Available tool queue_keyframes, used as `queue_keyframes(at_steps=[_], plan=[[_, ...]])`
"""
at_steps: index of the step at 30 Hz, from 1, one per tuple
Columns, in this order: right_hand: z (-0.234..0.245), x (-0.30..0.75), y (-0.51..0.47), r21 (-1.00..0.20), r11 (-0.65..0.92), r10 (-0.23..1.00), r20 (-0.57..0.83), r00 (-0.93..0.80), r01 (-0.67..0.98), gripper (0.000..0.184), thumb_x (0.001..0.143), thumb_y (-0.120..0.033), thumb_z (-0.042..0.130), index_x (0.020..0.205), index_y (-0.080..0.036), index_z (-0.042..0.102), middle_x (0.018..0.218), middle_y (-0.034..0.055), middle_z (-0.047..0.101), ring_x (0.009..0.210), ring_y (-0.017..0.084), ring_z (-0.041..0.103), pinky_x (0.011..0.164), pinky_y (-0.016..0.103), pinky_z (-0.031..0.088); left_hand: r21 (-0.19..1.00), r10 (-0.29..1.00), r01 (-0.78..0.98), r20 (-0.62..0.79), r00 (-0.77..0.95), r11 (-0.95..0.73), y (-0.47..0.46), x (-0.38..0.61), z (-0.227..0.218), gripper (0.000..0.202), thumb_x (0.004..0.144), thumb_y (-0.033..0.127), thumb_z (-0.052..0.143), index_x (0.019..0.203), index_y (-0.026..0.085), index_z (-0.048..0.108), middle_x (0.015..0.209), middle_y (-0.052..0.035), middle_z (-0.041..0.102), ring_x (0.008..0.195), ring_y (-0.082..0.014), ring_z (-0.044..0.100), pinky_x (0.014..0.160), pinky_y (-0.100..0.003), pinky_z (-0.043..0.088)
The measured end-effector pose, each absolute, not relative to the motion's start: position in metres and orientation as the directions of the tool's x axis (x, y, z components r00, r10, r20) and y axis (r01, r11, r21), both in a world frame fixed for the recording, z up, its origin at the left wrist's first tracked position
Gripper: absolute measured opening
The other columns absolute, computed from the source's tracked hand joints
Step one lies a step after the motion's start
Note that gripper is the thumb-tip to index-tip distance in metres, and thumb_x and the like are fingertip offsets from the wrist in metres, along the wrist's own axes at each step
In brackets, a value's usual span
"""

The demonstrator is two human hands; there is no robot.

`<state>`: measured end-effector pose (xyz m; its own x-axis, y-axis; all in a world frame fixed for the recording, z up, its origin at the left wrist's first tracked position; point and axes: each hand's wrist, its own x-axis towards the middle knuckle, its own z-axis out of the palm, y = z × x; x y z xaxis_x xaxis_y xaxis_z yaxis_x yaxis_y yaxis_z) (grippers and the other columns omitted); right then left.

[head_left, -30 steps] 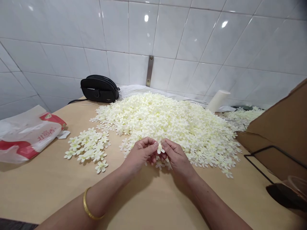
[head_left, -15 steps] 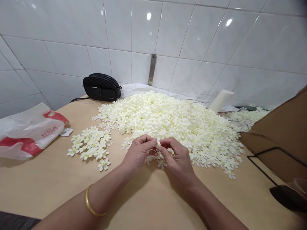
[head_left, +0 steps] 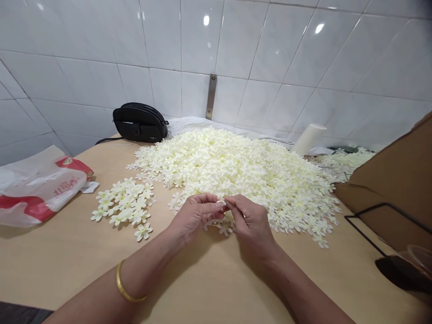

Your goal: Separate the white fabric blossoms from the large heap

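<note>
In front of a big heap of pale cream artificial flowers [head_left: 219, 157], my two hands meet at the fingertips. Thumb and fingers of my left hand [head_left: 195, 216] pinch a small whitish artificial flower [head_left: 221, 203], mostly covered by the fingers. My right hand [head_left: 253, 225] is closed, its thumb and index finger pinching at the same flower from the right. Loose blossoms lie on the table just beneath the fingers. To the left is a smaller group of flowers [head_left: 124, 202], with a single blossom [head_left: 143, 231] at its near edge.
A black bag [head_left: 140, 123] stands at the back left, and a white and red plastic bag [head_left: 40, 189] lies at the left. On the right are a white roll [head_left: 308, 139], brown cardboard [head_left: 388, 180] and a black wire frame [head_left: 366, 234]. A tiled wall closes the back.
My right fingers have closed in more tightly beside the small flower, the index finger now more curled. The whole view has shifted slightly; the heap and the smaller group look the same.
</note>
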<state>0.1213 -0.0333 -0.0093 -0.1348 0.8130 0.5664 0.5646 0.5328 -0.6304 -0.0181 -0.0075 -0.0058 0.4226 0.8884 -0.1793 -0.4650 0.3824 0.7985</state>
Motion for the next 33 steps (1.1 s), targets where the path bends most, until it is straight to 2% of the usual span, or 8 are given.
queue_keyframes(at_steps=[5, 10, 13, 19, 24, 28, 31, 33], plan=[[-0.011, 0.122, -0.033, -0.627, 0.497, 0.819, 0.567, -0.087, 0.6, 0.018, 0.08, -0.015, 0.04, 0.08, -0.019, 0.058, 0.066, 0.0014, 0.055, 0.06, 0.013, 0.05, 0.057, 0.024, 0.04, 0.782, 0.867, -0.457, -0.204, 0.456, 0.424, -0.008, -0.018, -0.003, 0.012, 0.061, 0.01, 0.065, 0.065, 0.011, 0.054, 0.057, -0.0033, 0.061, 0.056, -0.0109, 0.059, 0.056, -0.019, 0.046], [-0.007, 0.121, -0.032, -0.755, 0.433, 0.879, 0.474, -0.046, 0.493, 0.016, 0.08, -0.019, 0.042, 0.076, -0.018, 0.057, 0.067, 0.0012, 0.055, 0.062, 0.012, 0.05, 0.06, 0.024, 0.04, 0.755, 0.872, -0.495, -0.207, 0.444, 0.431, -0.006, -0.017, -0.004, 0.01, 0.065, 0.009, 0.06, 0.07, 0.013, 0.052, 0.057, -0.004, 0.061, 0.057, -0.0129, 0.061, 0.056, -0.021, 0.047], [-0.004, 0.12, -0.032, -0.811, 0.413, 0.897, 0.44, -0.035, 0.414, 0.014, 0.079, -0.021, 0.045, 0.074, -0.018, 0.057, 0.068, 0.0009, 0.054, 0.065, 0.013, 0.05, 0.062, 0.024, 0.04, 0.781, 0.883, -0.487, -0.169, 0.437, 0.39, -0.007, -0.017, -0.004, 0.011, 0.064, 0.01, 0.062, 0.068, 0.012, 0.052, 0.059, -0.0037, 0.061, 0.059, -0.0131, 0.061, 0.058, -0.022, 0.047], [-0.004, 0.125, -0.028, -0.97, 0.235, 0.972, 0.236, 0.006, 0.061, 0.015, 0.079, -0.03, 0.048, 0.073, -0.017, 0.053, 0.064, -0.0007, 0.05, 0.063, 0.012, 0.05, 0.062, 0.025, 0.042, 0.789, 0.911, -0.51, -0.147, 0.385, 0.343, -0.006, -0.017, -0.004, 0.011, 0.062, 0.008, 0.06, 0.065, 0.013, 0.05, 0.053, -0.0004, 0.057, 0.054, -0.0119, 0.059, 0.057, -0.023, 0.047], [-0.002, 0.131, -0.02, -0.971, 0.21, 0.972, 0.195, 0.128, -0.112, 0.016, 0.073, -0.032, 0.056, 0.07, -0.017, 0.054, 0.063, -0.0017, 0.05, 0.06, 0.011, 0.049, 0.062, 0.025, 0.041, 0.779, 0.932, -0.542, -0.148, 0.33, 0.315, 0.001, -0.022, -0.003, 0.013, 0.061, 0.012, 0.063, 0.064, 0.014, 0.05, 0.055, 0.001, 0.056, 0.055, -0.0117, 0.059, 0.055, -0.022, 0.046], [0.002, 0.132, -0.018, -0.927, 0.095, 0.995, 0.104, -0.005, -0.364, 0.016, 0.066, -0.031, 0.062, 0.067, -0.018, 0.053, 0.062, -0.002, 0.051, 0.056, 0.01, 0.048, 0.059, 0.025, 0.041, 0.766, 0.93, -0.561, -0.13, 0.343, 0.314, 0.006, -0.026, -0.004, 0.015, 0.06, 0.012, 0.065, 0.066, 0.014, 0.051, 0.058, 0.0015, 0.055, 0.055, -0.0113, 0.059, 0.056, -0.022, 0.047], [0.007, 0.133, -0.019, -0.939, 0.086, 0.994, 0.104, -0.038, -0.332, 0.017, 0.067, -0.032, 0.061, 0.066, -0.018, 0.052, 0.062, -0.0018, 0.05, 0.055, 0.01, 0.047, 0.058, 0.026, 0.04, 0.764, 0.928, -0.566, -0.112, 0.356, 0.31, 0.007, -0.027, -0.007, 0.015, 0.06, 0.013, 0.065, 0.067, 0.014, 0.051, 0.058, 0.0014, 0.056, 0.056, -0.0117, 0.059, 0.056, -0.023, 0.047], [0.013, 0.136, -0.018, -0.973, 0.16, 0.987, 0.159, 0.021, -0.164, 0.017, 0.071, -0.033, 0.057, 0.067, -0.017, 0.052, 0.061, -0.0015, 0.05, 0.056, 0.011, 0.047, 0.059, 0.026, 0.04, 0.767, 0.933, -0.568, -0.108, 0.345, 0.299, 0.008, -0.027, -0.008, 0.015, 0.061, 0.013, 0.064, 0.067, 0.014, 0.051, 0.057, 0.0013, 0.056, 0.056, -0.012, 0.059, 0.055, -0.023, 0.046]])
